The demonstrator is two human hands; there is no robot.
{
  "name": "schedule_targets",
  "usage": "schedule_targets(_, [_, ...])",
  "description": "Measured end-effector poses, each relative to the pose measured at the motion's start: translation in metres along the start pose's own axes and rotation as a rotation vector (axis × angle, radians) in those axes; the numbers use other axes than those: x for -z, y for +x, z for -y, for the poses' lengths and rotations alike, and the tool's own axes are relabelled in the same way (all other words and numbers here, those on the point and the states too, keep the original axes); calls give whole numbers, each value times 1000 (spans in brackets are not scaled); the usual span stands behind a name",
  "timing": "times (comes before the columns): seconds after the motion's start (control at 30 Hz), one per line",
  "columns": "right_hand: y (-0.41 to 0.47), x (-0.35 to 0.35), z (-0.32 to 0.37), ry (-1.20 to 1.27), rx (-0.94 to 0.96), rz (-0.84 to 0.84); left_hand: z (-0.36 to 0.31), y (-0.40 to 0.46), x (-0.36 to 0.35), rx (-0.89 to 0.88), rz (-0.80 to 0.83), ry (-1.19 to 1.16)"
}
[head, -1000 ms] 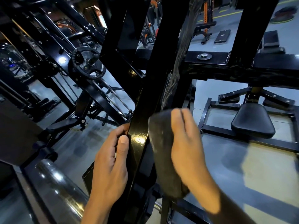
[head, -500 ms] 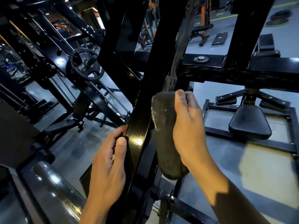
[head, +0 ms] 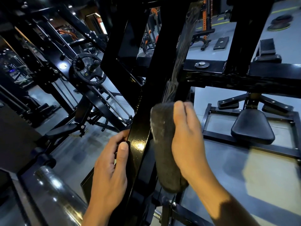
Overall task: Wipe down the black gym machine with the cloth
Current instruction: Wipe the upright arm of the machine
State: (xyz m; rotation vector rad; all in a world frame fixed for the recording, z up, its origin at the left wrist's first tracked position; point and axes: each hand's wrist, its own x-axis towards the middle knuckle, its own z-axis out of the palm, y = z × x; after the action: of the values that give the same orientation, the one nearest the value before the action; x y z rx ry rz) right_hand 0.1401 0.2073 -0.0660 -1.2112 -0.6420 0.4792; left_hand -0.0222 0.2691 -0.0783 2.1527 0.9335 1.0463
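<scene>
Your two hands sit close to the camera on either side of the slanted black beam point(head: 138, 141) of the gym machine. Your left hand point(head: 110, 168) grasps the beam's left edge; the thumb lies along the front face, and the fingers curl behind the metal, so their tips are hidden. Your right hand point(head: 187, 141) clasps the one dark grey cloth point(head: 164, 147) against the beam's right side, fingers wrapped over its top. The lower end of the cloth hangs below your palm, and the face touching the metal cannot be seen. Both forearms are cut off by the bottom edge.

Against the pictures from half a second and one second back, the cloth and your right hand have climbed higher up the beam, while your left hand has kept its place.

At lower left, one shiny steel bar point(head: 53, 193) runs out of the picture. Farther right is one black padded seat point(head: 253, 129) on its floor frame. Farther left, one weight plate point(head: 88, 70) hangs on another machine. Beyond that the gym is dim and hard to read.
</scene>
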Motion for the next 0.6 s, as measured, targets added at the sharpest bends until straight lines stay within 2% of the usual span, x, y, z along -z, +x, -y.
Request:
schedule_targets(0.13, [-37,-1,-18,3,-46,118,-4,6,5,-31,20,101])
schedule_targets(0.4, [-39,-1,-23,-33,-48,112,-35,78,0,-355,-67,294])
schedule_targets(0.6, [16,3,3,-10,25,4,-32,88,-23,-429,-36,209])
